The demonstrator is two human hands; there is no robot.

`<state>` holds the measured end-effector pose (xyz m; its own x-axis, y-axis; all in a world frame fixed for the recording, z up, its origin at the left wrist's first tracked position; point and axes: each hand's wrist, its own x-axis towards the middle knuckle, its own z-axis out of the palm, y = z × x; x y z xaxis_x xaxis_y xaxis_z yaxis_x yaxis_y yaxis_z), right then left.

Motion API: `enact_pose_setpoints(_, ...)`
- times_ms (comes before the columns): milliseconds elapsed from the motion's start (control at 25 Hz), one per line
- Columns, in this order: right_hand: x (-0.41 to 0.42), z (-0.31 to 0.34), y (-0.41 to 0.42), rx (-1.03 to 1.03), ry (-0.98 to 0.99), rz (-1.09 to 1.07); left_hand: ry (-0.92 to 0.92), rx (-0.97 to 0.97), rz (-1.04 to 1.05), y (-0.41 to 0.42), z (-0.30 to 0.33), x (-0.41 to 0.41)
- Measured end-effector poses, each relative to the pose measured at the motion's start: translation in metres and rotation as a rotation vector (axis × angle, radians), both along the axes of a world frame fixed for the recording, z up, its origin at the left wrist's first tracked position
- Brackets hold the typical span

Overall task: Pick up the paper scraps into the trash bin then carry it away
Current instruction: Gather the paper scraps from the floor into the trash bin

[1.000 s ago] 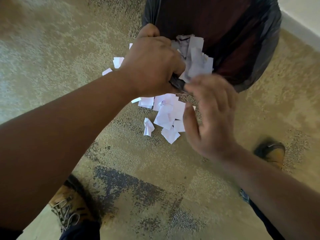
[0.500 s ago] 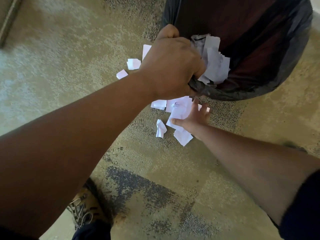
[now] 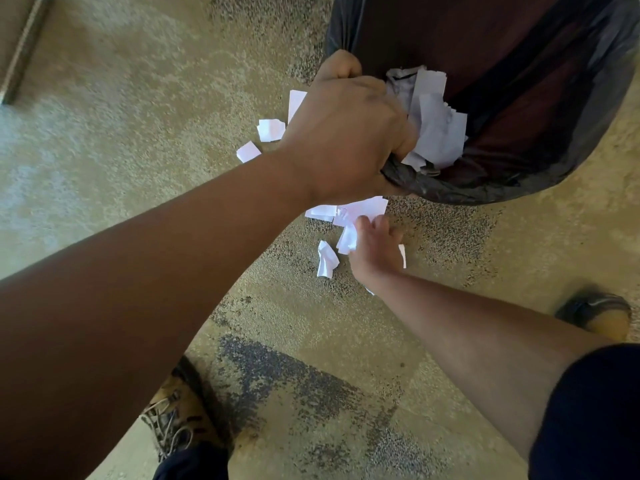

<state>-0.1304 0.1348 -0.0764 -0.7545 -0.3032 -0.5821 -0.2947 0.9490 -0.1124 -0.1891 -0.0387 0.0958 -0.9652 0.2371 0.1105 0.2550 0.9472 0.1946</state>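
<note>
Head | left hand (image 3: 346, 133) fingers grip trash bin (image 3: 519, 174) rim | right hand (image 3: 375, 251) fingers grasp scraps (image 3: 349, 237)

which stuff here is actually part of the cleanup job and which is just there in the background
Part of the job:
- trash bin with black liner
- paper scraps on the carpet
- paper scraps in the bin
- left hand, gripping the bin rim
- right hand, down on the scraps

Just there:
- carpet
- shoes
- metal strip, top left
</note>
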Motion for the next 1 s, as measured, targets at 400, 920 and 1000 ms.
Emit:
enact_pose_setpoints(400, -0.009, 0.152, 0.015, -0.722, 0.086, 0.176, 0.040, 0.040, 0.007, 0.000, -0.002, -0.001)
enact_pose_setpoints(920, -0.120, 0.231, -0.015, -0.781, 0.359, -0.057, 0.101, 0.058, 0.006, -0.001, 0.002, 0.002)
enact_pose_setpoints(1000, -0.123, 0.224, -0.010, -0.687, 0.258, -0.108, 0.074, 0.060, 0.005, 0.000, 0.007, 0.001)
